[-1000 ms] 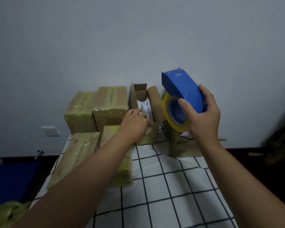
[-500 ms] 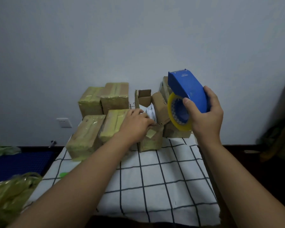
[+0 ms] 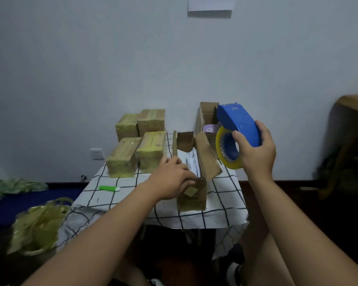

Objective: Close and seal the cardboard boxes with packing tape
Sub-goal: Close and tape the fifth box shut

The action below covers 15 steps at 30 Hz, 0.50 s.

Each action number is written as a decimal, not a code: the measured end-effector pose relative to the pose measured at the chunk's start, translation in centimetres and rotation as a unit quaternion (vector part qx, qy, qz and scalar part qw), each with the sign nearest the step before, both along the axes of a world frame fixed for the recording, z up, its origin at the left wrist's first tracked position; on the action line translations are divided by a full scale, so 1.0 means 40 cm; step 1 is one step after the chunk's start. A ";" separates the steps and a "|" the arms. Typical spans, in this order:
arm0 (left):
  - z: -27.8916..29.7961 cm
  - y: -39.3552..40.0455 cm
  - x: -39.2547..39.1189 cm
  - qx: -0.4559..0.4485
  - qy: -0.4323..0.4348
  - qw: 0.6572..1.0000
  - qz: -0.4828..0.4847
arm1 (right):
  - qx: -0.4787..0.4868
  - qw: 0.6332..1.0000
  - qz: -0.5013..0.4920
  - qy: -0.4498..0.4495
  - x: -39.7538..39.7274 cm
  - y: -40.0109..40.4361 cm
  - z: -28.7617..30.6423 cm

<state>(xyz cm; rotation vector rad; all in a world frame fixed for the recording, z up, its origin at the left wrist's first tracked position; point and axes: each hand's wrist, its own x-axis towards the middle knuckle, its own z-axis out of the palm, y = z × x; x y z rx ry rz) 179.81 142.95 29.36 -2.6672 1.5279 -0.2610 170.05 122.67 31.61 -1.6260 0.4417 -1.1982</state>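
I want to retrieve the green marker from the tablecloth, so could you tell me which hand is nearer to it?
The left hand is nearer: it grips the open box just right of the green marker. The right hand holds the tape dispenser up, farther right.

My left hand (image 3: 172, 178) rests on the open box (image 3: 192, 182) at the table's (image 3: 225, 203) near edge. Left of that box sit four taped boxes (image 3: 141, 141); behind it stands another open box (image 3: 207, 118). To its right, above the table, my right hand (image 3: 254, 149) holds the tape dispenser (image 3: 236, 129).

Dim, flat indoor light; soft overall focus, wide-angle bending at the edges, deep shadow below the left hand (image 3: 172, 178).
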 end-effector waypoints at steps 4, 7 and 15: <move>0.011 0.017 -0.009 -0.012 0.053 0.998 0.028 | 0.002 1.000 0.006 0.009 -0.007 0.002 -0.008; 0.025 0.011 0.012 -0.019 0.055 0.997 0.053 | 0.005 1.000 0.003 0.013 0.007 -0.008 -0.013; 0.021 -0.045 0.088 -0.003 0.018 0.994 0.111 | -0.009 0.999 -0.002 0.031 0.035 -0.033 -0.052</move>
